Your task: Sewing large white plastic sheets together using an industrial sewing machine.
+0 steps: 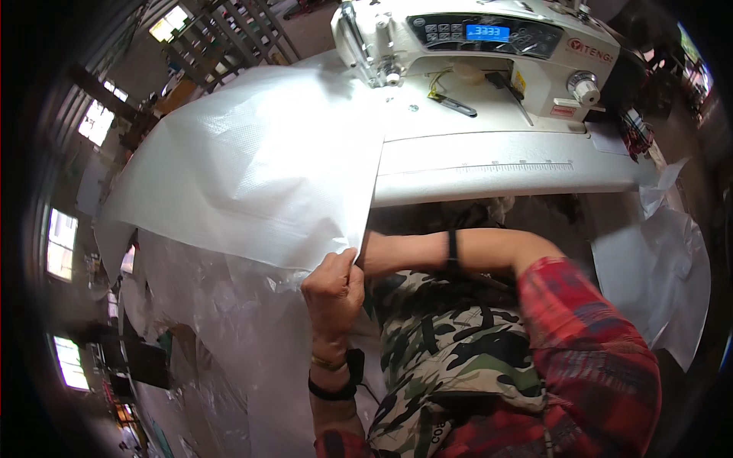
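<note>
A large white plastic sheet [252, 160] with a woven look spreads over the left of the sewing table and hangs off its front edge. At its near right corner my left hand [334, 294] pinches the edge, fingers closed and thumb on top. My right hand [373, 255] reaches across from the right to the same corner, close against the left. The sheet and the left hand hide its fingers. The sheet's far end lies beside the needle area of a white sewing machine [389, 72].
Thread snips [452, 104] and a dark slim tool [510, 93] lie on the machine bed [427, 164]. More white sheeting [649, 267] hangs at the right. Crumpled clear and white plastic [229, 305] hangs below the table at the left. A metal rack [221, 46] stands behind.
</note>
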The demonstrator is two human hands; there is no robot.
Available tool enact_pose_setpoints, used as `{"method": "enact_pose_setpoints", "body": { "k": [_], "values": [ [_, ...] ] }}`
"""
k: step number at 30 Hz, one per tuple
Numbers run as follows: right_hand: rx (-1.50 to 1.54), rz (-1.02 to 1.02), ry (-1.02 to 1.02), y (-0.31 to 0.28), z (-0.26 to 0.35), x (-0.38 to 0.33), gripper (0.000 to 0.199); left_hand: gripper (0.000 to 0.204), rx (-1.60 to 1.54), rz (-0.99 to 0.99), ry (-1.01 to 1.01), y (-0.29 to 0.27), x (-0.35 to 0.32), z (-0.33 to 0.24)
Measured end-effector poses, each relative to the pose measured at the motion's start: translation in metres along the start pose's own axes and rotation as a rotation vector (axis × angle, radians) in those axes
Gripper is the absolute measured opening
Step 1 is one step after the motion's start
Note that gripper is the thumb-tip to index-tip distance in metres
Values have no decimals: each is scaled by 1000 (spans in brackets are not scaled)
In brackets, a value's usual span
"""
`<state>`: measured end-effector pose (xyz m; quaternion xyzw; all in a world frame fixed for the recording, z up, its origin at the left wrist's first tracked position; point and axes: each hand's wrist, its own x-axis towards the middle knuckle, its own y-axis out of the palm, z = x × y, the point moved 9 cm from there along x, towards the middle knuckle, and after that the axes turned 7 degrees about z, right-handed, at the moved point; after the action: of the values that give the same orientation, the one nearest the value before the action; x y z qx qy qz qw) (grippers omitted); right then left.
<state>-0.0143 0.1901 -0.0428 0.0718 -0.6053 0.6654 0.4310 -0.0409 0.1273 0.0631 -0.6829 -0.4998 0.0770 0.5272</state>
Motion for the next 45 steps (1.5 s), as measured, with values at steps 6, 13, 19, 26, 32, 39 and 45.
{"method": "enact_pose_setpoints", "body": {
  "k": [6,13,19,26,32,39,45],
  "values": [
    [338,469,431,-134,-43,-57,23,24,8,50,8,38,-20,1],
    [-282,125,469,-174,-123,-27,30,23,40,156,37,73,-21,-23],
    [-280,135,503,-162,-135,-40,37,22,83,168,59,82,-19,-23],
    [-295,213,471,-159,-138,-36,47,8,134,114,78,83,15,-12],
    [-264,281,408,-158,-143,-39,59,7,232,119,74,86,67,0],
    [-179,342,421,-158,-147,-43,51,9,348,-123,277,95,118,7],
    [-157,334,424,-161,-154,-41,37,7,382,-56,261,123,169,28]
  ]
}}
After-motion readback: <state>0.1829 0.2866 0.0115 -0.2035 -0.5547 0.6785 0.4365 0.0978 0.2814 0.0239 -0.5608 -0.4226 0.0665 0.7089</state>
